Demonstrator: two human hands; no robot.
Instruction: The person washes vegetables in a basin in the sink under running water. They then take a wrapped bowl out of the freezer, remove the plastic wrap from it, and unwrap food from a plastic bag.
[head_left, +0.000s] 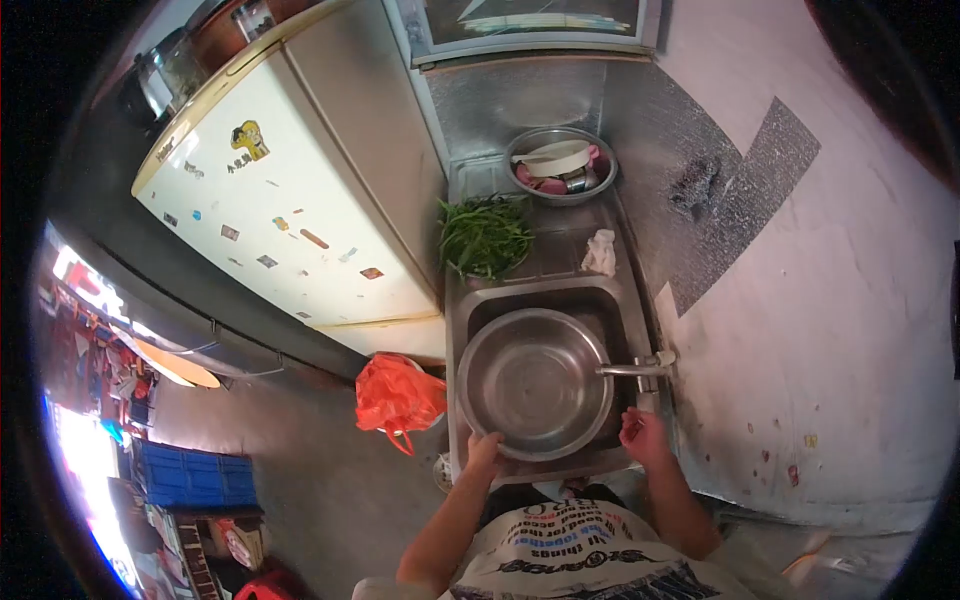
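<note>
A wide stainless steel basin [530,385] sits in the metal sink [622,300]; no water level can be made out in it. My left hand [484,452] grips the basin's near left rim, thumb on the inner side. To the right of the basin, below the faucet [632,370], my right hand [642,437] hangs with its fingers curled in, and nothing shows in it. The faucet spout reaches over the basin's right rim. Green leafy vegetables [487,237] are heaped on the drainboard behind the sink.
A second metal bowl [563,198] with pink and white items stands at the back. A crumpled white cloth [600,253] lies by the wall. Left are a refrigerator [290,220] and a red plastic bag [398,392]; a blue crate [197,474] is farther off.
</note>
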